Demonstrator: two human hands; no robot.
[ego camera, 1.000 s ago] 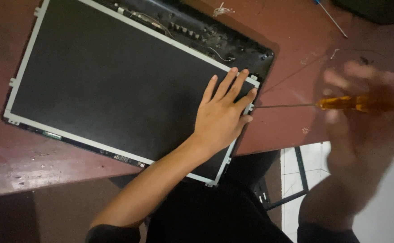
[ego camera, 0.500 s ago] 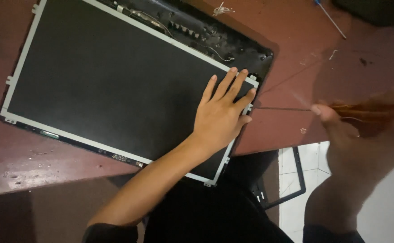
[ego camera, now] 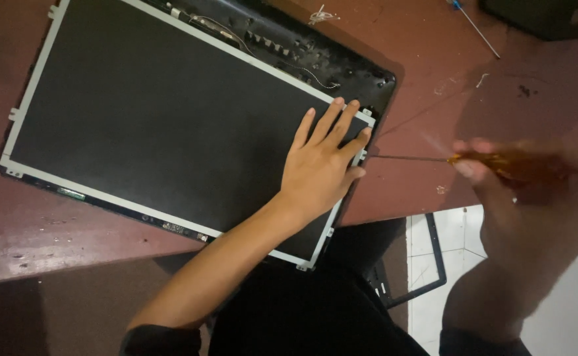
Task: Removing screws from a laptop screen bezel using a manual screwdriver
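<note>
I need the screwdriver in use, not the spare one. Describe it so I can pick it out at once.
Start at the big dark screen panel on the reddish-brown table, where the left hand lies flat. Off its right edge, the right hand holds the screwdriver. It has an amber handle; the blue-handled screwdriver lies untouched at the top.

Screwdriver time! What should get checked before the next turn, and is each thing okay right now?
1. Left hand flat on the panel, holding it down: ok.
2. Right hand gripping the screwdriver handle: ok, though blurred.
3. Tip seated in a screw at the panel's right edge: cannot tell, too small.
4. Left fingers out of the shaft's line: not ok, they lie right beside the tip.
5. Panel fully on the table: not ok, its near corner overhangs the edge.
</note>
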